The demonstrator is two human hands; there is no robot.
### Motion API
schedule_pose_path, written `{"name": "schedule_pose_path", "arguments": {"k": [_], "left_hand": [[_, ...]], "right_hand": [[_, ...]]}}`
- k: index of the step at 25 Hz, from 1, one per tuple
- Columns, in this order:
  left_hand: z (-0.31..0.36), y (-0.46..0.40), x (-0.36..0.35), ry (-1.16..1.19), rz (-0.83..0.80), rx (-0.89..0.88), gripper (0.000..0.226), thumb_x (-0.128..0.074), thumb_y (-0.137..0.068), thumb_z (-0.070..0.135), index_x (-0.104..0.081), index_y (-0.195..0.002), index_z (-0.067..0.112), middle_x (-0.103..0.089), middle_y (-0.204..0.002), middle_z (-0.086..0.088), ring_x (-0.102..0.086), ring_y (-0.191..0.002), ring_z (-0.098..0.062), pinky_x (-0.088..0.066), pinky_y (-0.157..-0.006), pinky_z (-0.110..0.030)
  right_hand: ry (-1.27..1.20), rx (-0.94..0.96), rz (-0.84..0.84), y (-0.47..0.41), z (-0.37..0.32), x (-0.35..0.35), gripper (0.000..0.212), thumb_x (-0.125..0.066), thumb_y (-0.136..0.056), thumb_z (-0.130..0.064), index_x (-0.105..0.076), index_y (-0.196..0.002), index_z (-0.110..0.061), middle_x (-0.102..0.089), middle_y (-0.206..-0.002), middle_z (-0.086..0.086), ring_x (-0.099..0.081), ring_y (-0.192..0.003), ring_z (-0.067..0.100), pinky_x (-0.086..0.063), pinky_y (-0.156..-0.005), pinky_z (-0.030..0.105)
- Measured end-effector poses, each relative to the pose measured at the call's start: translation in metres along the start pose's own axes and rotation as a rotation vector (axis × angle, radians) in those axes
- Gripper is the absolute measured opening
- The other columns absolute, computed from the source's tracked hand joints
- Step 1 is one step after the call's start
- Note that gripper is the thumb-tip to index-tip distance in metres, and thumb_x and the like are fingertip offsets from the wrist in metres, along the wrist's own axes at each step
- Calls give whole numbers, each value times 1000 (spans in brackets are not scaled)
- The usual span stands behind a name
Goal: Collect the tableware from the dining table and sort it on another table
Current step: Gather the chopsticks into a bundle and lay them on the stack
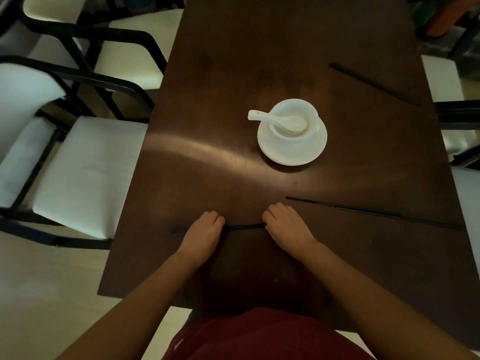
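Note:
Black chopsticks [244, 226] lie crosswise near the front of the dark wooden dining table [207, 157]. My left hand [205, 231] and my right hand [284, 226] both rest on them with fingers curled over, one near each end. A white bowl [309, 115] stands on a white saucer [292, 152] in the table's middle, and a white spoon [275, 120] lies in the bowl with its handle pointing left. A second pair of black chopsticks [374, 213] lies to the right of my right hand. A third pair [374, 84] lies at the far right.
White-cushioned chairs with black frames [85, 172] stand along the table's left side. Another chair [465, 141] stands at the right edge. Pale floor shows at the lower left.

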State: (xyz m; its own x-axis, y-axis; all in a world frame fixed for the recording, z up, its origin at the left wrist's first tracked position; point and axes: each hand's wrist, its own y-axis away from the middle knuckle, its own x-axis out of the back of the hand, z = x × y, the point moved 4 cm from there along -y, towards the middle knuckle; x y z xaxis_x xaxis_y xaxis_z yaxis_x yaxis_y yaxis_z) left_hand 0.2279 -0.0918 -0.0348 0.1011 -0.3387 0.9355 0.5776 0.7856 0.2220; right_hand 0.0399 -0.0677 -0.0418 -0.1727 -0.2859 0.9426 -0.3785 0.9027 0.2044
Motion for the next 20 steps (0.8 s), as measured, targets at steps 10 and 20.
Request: {"name": "schedule_pose_path", "arguments": {"k": [10,20], "left_hand": [[37,-17,-10,-29,-46,-84,30,-47,-89,5,-55,-118,5,-56,-112,-14,-52,-102,-30,-44,-81,-37],[124,-45,4,1303,172,589,21,-48,-90,-5,-62,-102,4,-69,-84,-6,-68,-73,-11,-56,-71,-23]], "right_hand": [[-9,-51,54,38,29,16,21,-50,-90,-20,-59,-107,-13,-60,-107,7,-52,-104,26,-31,-96,37],[79,-440,-14,138,197,47,49,-63,-82,-25,-50,-127,-14,-55,-125,8,-50,-114,29,-43,-90,39]]}}
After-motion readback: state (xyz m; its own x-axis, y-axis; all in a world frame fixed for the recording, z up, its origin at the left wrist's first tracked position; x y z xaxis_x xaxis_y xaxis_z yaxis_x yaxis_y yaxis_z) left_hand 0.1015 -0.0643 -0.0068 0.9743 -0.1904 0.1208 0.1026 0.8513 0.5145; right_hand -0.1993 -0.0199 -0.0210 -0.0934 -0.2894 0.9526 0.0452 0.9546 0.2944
